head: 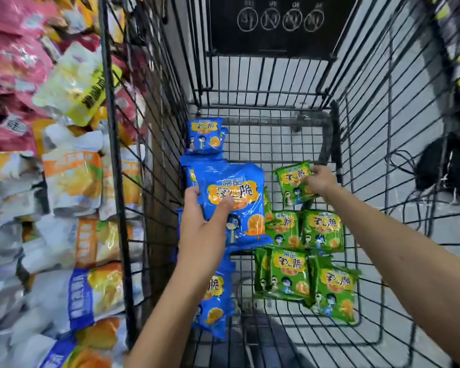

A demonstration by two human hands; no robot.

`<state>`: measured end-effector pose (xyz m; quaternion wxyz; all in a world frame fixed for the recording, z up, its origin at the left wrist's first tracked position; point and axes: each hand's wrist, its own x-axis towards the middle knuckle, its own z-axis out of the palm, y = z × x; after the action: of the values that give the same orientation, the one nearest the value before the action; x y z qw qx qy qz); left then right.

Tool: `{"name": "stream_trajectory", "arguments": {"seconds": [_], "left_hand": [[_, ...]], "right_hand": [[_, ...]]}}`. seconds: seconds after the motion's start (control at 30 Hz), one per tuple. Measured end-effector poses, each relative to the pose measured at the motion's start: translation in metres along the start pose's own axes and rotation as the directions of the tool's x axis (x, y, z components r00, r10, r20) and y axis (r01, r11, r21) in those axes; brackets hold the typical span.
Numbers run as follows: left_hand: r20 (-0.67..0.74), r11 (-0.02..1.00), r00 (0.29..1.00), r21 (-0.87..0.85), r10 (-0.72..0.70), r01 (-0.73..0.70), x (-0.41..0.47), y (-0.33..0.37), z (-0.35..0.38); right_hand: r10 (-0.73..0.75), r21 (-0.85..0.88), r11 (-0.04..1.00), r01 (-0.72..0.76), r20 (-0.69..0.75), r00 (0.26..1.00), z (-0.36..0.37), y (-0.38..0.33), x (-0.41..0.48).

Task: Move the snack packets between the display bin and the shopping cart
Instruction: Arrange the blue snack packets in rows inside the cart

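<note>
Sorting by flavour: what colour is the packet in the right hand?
The packet in the right hand is green with yellow-orange print; head view.

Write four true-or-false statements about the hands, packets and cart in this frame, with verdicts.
1. The left hand grips a large blue packet. True.
2. The right hand holds a pink packet. False: it pinches a small green packet.
3. More green packets lie on the floor of the shopping cart. True.
4. The display bin stands on the cart's right. False: it stands on the cart's left.
</note>
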<state>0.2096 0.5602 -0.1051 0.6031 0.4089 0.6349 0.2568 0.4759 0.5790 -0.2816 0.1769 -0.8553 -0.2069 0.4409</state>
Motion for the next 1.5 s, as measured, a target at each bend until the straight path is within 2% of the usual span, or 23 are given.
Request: {"name": "stream_trajectory", "arguments": {"seconds": [0.13, 0.3, 0.33, 0.37, 0.4, 0.43, 0.47, 0.5, 0.57, 0.63, 0.67, 0.73, 0.8, 0.83, 0.87, 0.9, 1.03, 1.13, 1.2, 1.3, 1.4, 1.5], "left_hand": [[0.018, 1.0, 0.999, -0.006, -0.028, 0.028, 0.002, 0.01, 0.005], [0.047, 1.0, 0.999, 0.006, -0.015, 0.014, 0.006, 0.019, 0.003], [0.04, 1.0, 0.999, 0.008, 0.002, -0.002, 0.006, 0.02, 0.002], [0.028, 0.999, 0.999, 0.015, 0.034, -0.034, 0.007, 0.022, 0.0], [0.014, 0.997, 0.997, 0.025, 0.078, -0.079, 0.009, 0.025, 0.0], [0.006, 0.991, 0.992, 0.039, 0.127, -0.127, 0.011, 0.028, -0.001], [0.005, 0.983, 0.985, 0.062, 0.17, -0.17, 0.013, 0.031, -0.001], [0.01, 0.974, 0.978, 0.091, 0.208, -0.208, 0.015, 0.035, -0.001], [0.011, 0.95, 0.961, 0.146, 0.276, -0.274, 0.018, 0.046, -0.003], [0.011, 0.914, 0.939, 0.224, 0.345, -0.339, 0.019, 0.06, -0.005], [0.012, 0.865, 0.912, 0.313, 0.41, -0.393, 0.02, 0.068, -0.008], [0.02, 0.654, 0.795, 0.557, 0.606, -0.512, 0.023, 0.082, -0.017], [-0.002, 0.433, 0.655, 0.752, 0.756, -0.497, 0.031, 0.094, -0.031], [-0.038, 0.377, 0.605, 0.813, 0.795, -0.444, 0.037, 0.098, -0.038], [-0.082, 0.361, 0.585, 0.853, 0.807, -0.378, 0.042, 0.1, -0.045], [-0.123, 0.376, 0.599, 0.871, 0.791, -0.317, 0.048, 0.1, -0.051], [-0.216, 0.537, 0.785, 0.827, 0.581, -0.17, 0.064, 0.085, -0.062], [-0.241, 0.554, 0.772, 0.815, 0.589, -0.168, 0.069, 0.077, -0.065], [-0.25, 0.56, 0.76, 0.81, 0.6, -0.175, 0.07, 0.076, -0.065], [-0.256, 0.548, 0.757, 0.821, 0.601, -0.158, 0.071, 0.075, -0.065], [-0.262, 0.552, 0.755, 0.819, 0.601, -0.155, 0.07, 0.076, -0.066], [-0.247, 0.535, 0.745, 0.828, 0.62, -0.17, 0.071, 0.076, -0.066]], "right_hand": [[-0.017, -0.301, 0.953, -0.022, -0.128, 0.992, -0.003, 0.005, -0.012], [0.023, -0.451, 0.884, -0.123, -0.222, 0.975, -0.008, -0.002, -0.039], [-0.012, -0.419, 0.903, -0.096, -0.246, 0.969, -0.007, -0.011, -0.049], [-0.045, -0.301, 0.953, -0.03, -0.241, 0.97, -0.004, -0.023, -0.062], [-0.078, -0.089, 0.994, 0.062, -0.184, 0.98, -0.002, -0.039, -0.078], [-0.126, 0.171, 0.976, 0.133, -0.048, 0.991, -0.001, -0.057, -0.099], [-0.22, 0.404, 0.902, 0.153, 0.125, 0.967, 0.0, -0.077, -0.124], [-0.319, 0.549, 0.826, 0.127, 0.269, 0.909, 0.0, -0.092, -0.147], [-0.452, 0.637, 0.761, 0.122, 0.386, 0.804, -0.001, -0.114, -0.182], [-0.492, 0.687, 0.719, 0.109, 0.392, 0.777, -0.001, -0.132, -0.195], [-0.484, 0.711, 0.701, 0.054, 0.419, 0.768, -0.002, -0.142, -0.194], [-0.459, 0.756, 0.642, -0.129, 0.513, 0.725, -0.002, -0.162, -0.18], [-0.368, 0.76, 0.604, -0.241, 0.534, 0.761, 0.004, -0.181, -0.155], [-0.291, 0.748, 0.613, -0.253, 0.512, 0.808, 0.01, -0.19, -0.14], [-0.217, 0.733, 0.632, -0.253, 0.481, 0.849, 0.018, -0.197, -0.124], [-0.158, 0.713, 0.656, -0.248, 0.45, 0.879, 0.028, -0.203, -0.108], [-0.033, 0.623, 0.755, -0.203, 0.346, 0.938, 0.07, -0.215, -0.065], [0.017, 0.525, 0.838, -0.15, 0.25, 0.968, 0.101, -0.213, -0.043], [0.01, 0.39, 0.917, -0.087, 0.196, 0.981, 0.121, -0.205, -0.03], [-0.061, 0.161, 0.986, 0.054, 0.038, 0.997, 0.137, -0.194, -0.025], [-0.154, 0.0, 0.988, 0.154, 0.009, 0.988, 0.138, -0.194, -0.027], [-0.222, -0.315, 0.918, 0.242, 0.1, 0.97, 0.132, -0.198, -0.028]]}}
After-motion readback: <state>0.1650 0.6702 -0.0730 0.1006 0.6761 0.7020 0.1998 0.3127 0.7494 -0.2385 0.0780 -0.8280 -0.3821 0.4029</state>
